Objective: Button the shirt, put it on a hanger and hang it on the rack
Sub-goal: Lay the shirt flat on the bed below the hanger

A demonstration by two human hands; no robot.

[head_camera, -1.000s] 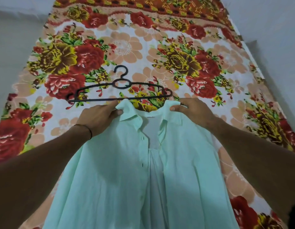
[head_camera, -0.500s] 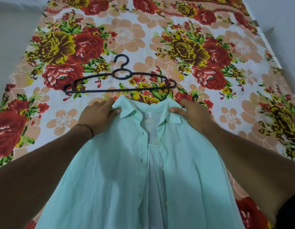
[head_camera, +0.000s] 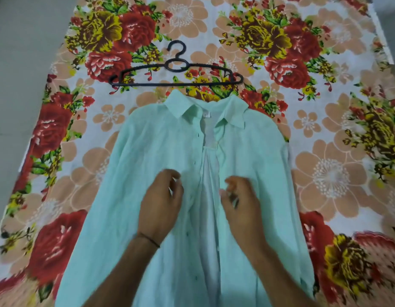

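A floral bedsheet (head_camera: 325,151) spreads out on every side of the fingers, and its lower corners are smeared by blur. A strip of grey floor (head_camera: 15,85) lies far out to the left of them.

The mint shirt (head_camera: 147,151) lies flat on the sheet, front up and unbuttoned, directly under both hands. Its hem runs off the bottom edge. Its collar (head_camera: 181,107) sits well beyond the fingertips.

A black hanger (head_camera: 161,84) lies flat on the sheet, just past the collar and farther still from the fingers. It does not touch the shirt.

The left hand (head_camera: 160,207) is over the left front panel. Its fingers (head_camera: 175,175) are loosely curled, and a gap to the thumb shows no cloth pinched in it.

The right hand (head_camera: 242,207) is at the edge of the right panel, beside the open front. Its fingers (head_camera: 231,181) are bent and streaked with motion blur. Whether they pinch the fabric or only brush it cannot be told.

A dark thread (head_camera: 151,239) circles the left wrist, behind the knuckles.

Beyond the fingertips, at the neck, is a small white label (head_camera: 206,114). Its print is too small to read.
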